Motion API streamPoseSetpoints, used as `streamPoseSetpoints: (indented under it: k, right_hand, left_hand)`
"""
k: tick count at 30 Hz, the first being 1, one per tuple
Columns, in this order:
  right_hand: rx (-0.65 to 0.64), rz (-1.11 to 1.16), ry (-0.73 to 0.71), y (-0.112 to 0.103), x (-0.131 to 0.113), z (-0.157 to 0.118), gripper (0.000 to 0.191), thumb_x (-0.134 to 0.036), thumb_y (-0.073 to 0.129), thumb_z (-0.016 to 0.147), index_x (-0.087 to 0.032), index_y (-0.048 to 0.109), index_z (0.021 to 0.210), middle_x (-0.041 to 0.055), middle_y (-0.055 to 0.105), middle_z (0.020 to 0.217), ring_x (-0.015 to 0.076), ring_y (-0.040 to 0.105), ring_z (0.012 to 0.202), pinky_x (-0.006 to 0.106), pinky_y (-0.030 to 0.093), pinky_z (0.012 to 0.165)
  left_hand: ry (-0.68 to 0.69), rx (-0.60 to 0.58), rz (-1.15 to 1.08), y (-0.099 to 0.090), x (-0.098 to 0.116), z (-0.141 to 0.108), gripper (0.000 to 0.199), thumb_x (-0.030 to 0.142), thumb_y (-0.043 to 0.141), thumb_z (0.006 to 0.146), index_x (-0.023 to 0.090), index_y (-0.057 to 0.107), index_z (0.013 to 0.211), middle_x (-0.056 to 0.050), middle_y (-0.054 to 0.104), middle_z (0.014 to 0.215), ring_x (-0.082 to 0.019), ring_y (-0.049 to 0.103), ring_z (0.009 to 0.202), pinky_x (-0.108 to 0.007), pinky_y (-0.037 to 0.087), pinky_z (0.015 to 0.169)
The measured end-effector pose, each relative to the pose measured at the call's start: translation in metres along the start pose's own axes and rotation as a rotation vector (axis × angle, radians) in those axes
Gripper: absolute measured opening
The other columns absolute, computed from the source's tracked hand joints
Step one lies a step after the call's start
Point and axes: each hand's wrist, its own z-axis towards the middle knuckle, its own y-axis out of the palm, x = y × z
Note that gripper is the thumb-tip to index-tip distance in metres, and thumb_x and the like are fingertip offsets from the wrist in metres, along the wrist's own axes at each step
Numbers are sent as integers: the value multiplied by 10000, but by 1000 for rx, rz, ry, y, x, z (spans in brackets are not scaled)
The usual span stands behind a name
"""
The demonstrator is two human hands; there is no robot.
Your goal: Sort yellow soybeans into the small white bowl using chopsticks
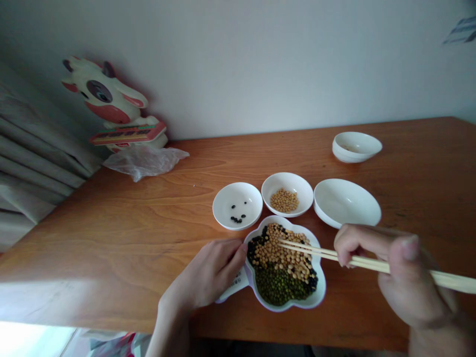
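Chopsticks (323,252) slant out of the right hand (412,292), whose fingers close around them. Their tips, narrowly parted, reach the pale yellow beans (282,258) in the scalloped dish (322,292); whether they pinch one, I can't tell. The left hand (208,272) rests its fingers at the dish's near-side edge, over the handle (236,285); how tightly they grip is hidden from me.

Just beyond those left fingertips, a white bowl (223,203) has a few black beans (238,219). Past the chopstick tips, the middle bowl (305,193) has a modest heap of yellow ones (284,200). By my reckoning, most of the beans lie in the dish, green (280,287) ones included. Another bowl (345,198) sits just beyond the right fingers, a fourth (345,156) farther off.
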Motion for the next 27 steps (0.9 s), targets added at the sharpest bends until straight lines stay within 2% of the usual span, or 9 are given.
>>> streamPoseSetpoints:
  k: [4, 9, 14, 17, 20, 27]
  right_hand:
    - [27, 10, -3, -1, 1, -1, 748, -726, 132, 1019, -265, 651, 740, 46, 630, 684, 216, 583, 627, 407, 439, 602]
    - [37, 20, -15, 0, -5, 2, 815, -797, 60, 975, -261, 620, 721, 45, 614, 661, 204, 561, 603, 385, 409, 577]
    - [-32, 60, -2, 2, -7, 7, 892, -933, 36, 849, -260, 605, 712, 33, 606, 654, 203, 528, 591, 374, 391, 540]
    - [-66, 79, 1, 2, -4, 7, 882, -888, 13, 886, -266, 620, 734, 38, 611, 670, 212, 528, 605, 386, 389, 555]
    - [-43, 95, 10, 3, -2, 6, 839, -827, 25, 939, -277, 627, 745, 38, 612, 679, 222, 532, 622, 395, 390, 592]
    - [-56, 99, 8, 4, -6, 6, 859, -912, 44, 864, -272, 605, 751, 37, 603, 683, 213, 503, 611, 375, 347, 562]
  left_hand:
    - [12, 16, 0, 0, 0, 1, 505, 498, 310, 1140, 214, 604, 843, -23, 695, 811, -187, 630, 750, -313, 415, 738]
    - [11, 11, -5, 0, 1, 1, 506, 496, 304, 1142, 217, 598, 839, -20, 692, 807, -186, 634, 749, -311, 426, 754]
    - [6, 2, 8, 0, 0, 0, 505, 512, 298, 1143, 219, 608, 874, -20, 700, 843, -192, 649, 788, -312, 416, 761]
    - [0, 4, 9, 0, 0, 0, 504, 519, 293, 1144, 219, 619, 905, -22, 701, 861, -195, 652, 807, -319, 412, 772]
    - [0, -8, -4, 0, 0, 0, 513, 518, 285, 1145, 217, 593, 866, -14, 676, 823, -184, 632, 772, -321, 399, 754]
    - [-4, -11, -15, 0, -1, 0, 511, 520, 288, 1146, 217, 587, 862, -8, 669, 819, -180, 619, 765, -320, 377, 736]
